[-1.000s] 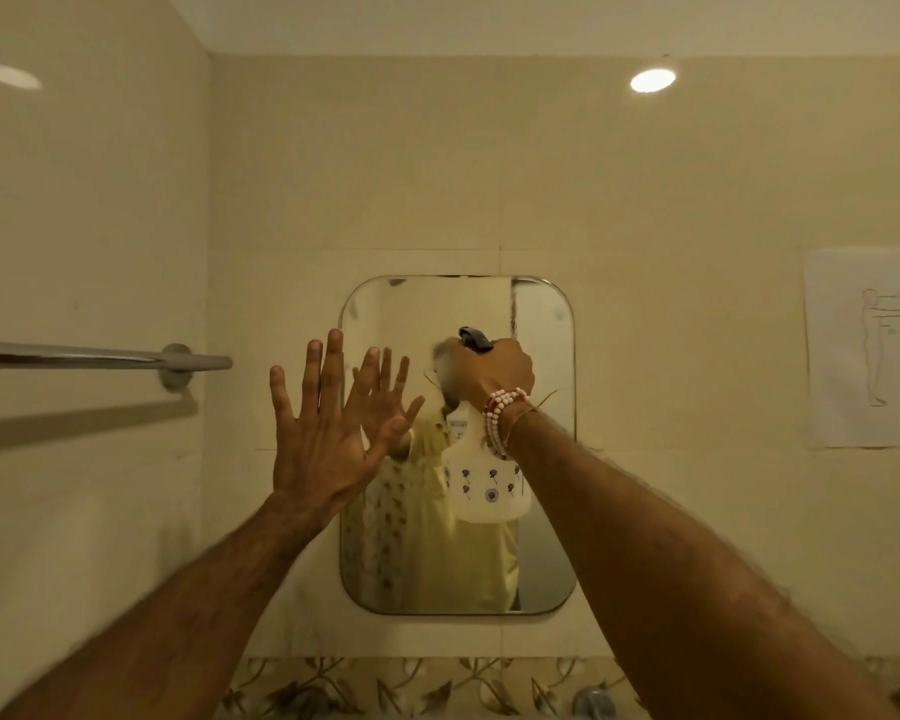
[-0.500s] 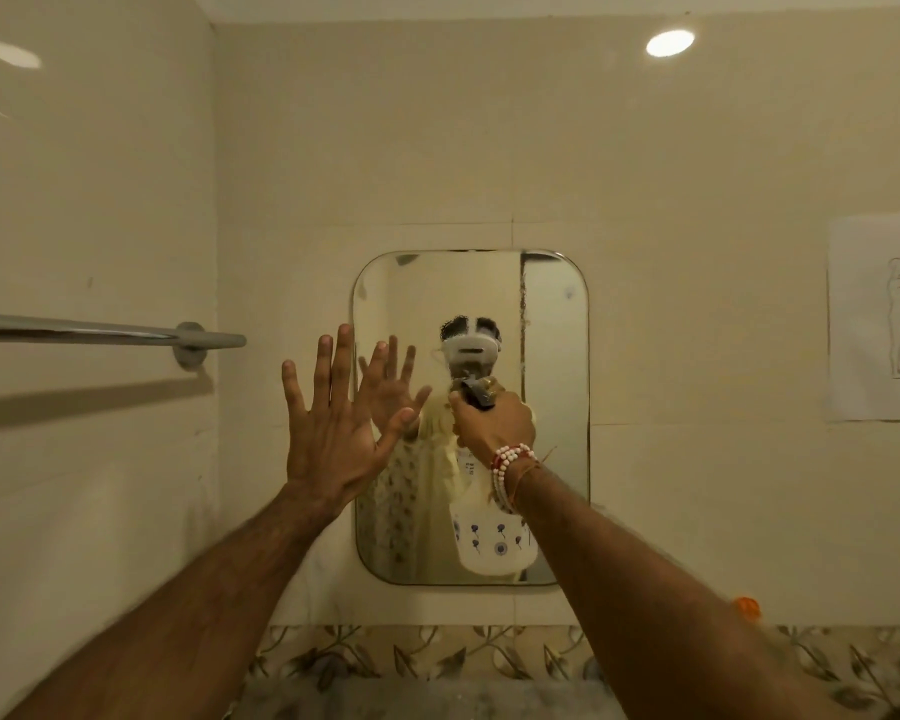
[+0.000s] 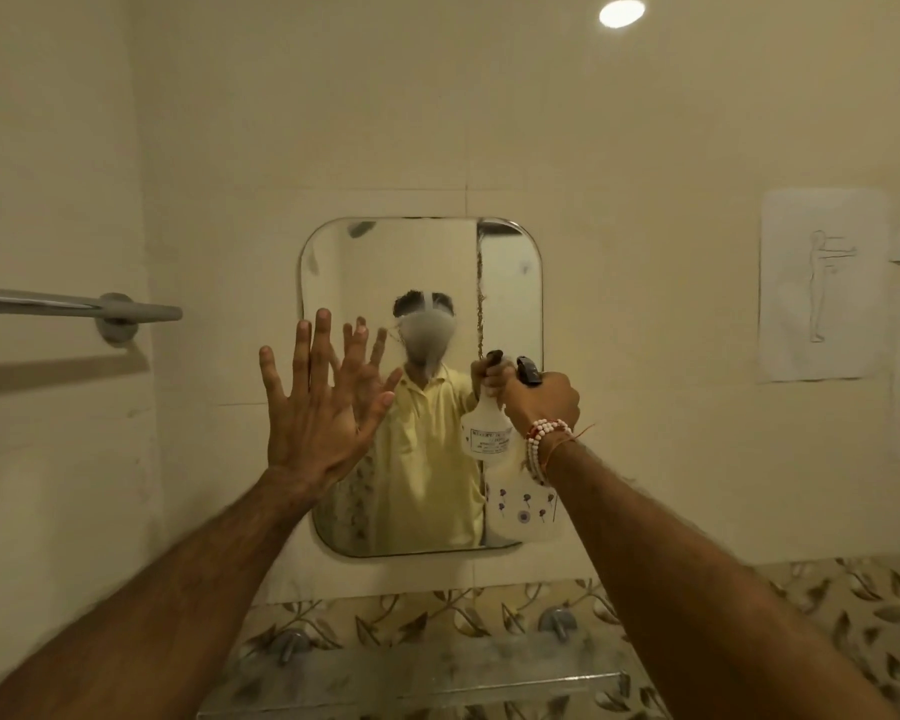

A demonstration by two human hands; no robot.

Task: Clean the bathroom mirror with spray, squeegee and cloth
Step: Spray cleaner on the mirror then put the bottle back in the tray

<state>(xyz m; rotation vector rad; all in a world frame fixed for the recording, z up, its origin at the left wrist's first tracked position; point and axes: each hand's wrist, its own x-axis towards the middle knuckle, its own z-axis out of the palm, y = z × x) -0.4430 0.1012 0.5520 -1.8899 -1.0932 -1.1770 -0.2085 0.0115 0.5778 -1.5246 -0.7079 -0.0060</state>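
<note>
A rounded rectangular mirror (image 3: pixel 510 283) hangs on the beige tiled wall ahead. My right hand (image 3: pixel 541 407) grips the neck of a white spray bottle (image 3: pixel 523 509) with a black trigger, held in front of the mirror's lower right part. A grey patch of spray mist (image 3: pixel 427 337) sits on the glass at the middle. My left hand (image 3: pixel 318 413) is raised at the mirror's left edge, fingers spread, holding nothing. No squeegee or cloth is in view.
A metal towel bar (image 3: pixel 74 306) juts from the left wall. A glass shelf (image 3: pixel 411 683) on metal brackets runs below the mirror, over leaf-patterned tiles. Paper sheets (image 3: pixel 822 283) hang on the wall at right.
My right hand with the bottle has moved down and to the right across the mirror. A misty spray patch now shows at the mirror's middle. The view has tilted downward.
</note>
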